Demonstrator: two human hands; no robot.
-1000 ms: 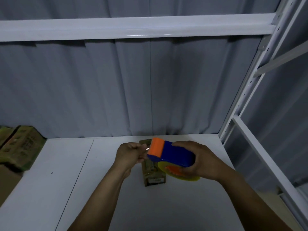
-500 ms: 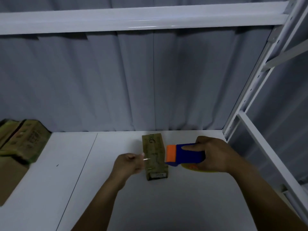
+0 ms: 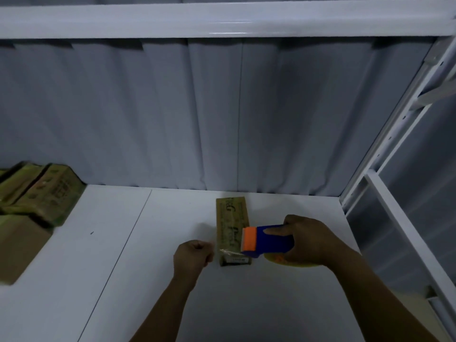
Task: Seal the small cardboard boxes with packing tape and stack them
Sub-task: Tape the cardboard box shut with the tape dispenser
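Note:
A small olive-brown cardboard box (image 3: 231,214) lies lengthwise on the white shelf surface (image 3: 123,280). My right hand (image 3: 309,239) grips a blue tape dispenser (image 3: 271,241) with an orange head, held over the box's near right part; its yellow roll (image 3: 293,264) shows below my hand. A short shiny strip of clear tape (image 3: 226,252) runs from the orange head across the box's near end toward my left hand (image 3: 193,255). That hand is curled just left of the box and seems to pinch the tape's end, though the clear tape is hard to see.
Several similar small boxes (image 3: 47,193) are piled at the far left, on and behind a larger brown carton (image 3: 17,250). A grey curtain hangs behind. A white shelf beam (image 3: 222,21) runs overhead and a white rack upright (image 3: 394,149) bounds the right side.
The dispenser has moved right and down toward the box's near end, drawing tape out. My left hand has dropped lower, beside the box's near left corner.

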